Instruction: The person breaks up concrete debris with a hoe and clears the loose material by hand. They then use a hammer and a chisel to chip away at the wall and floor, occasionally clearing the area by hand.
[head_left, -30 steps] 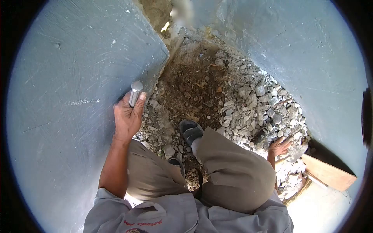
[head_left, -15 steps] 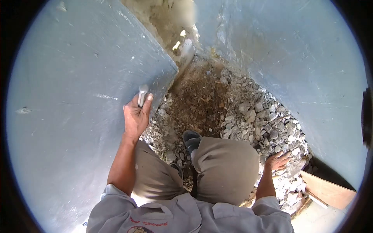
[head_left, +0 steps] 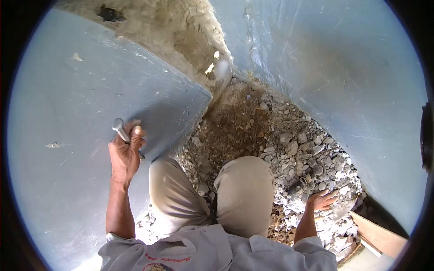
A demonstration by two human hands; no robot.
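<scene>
My left hand (head_left: 125, 156) is closed around a metal chisel (head_left: 120, 128) in front of the blue-grey wall on the left. The chisel's rounded, flattened head sticks up past my thumb. Its shaft passes through my fist, and a short part shows below my fingers. On the right, my right hand (head_left: 322, 200) rests with fingers spread on the heap of broken stones and rubble (head_left: 312, 153). Nothing shows in its grip.
Blue-grey walls flank me at left and right (head_left: 361, 81). Ahead, bare crumbling masonry (head_left: 185, 40) shows between them, above brown loose earth (head_left: 235, 117). My bent knees (head_left: 244, 189) are in the middle. A wooden board (head_left: 379, 235) leans at lower right.
My left hand has moved left and down, away from the wall's corner, with the chisel still in it. My knees have shifted left. The right hand stays on the rubble.
</scene>
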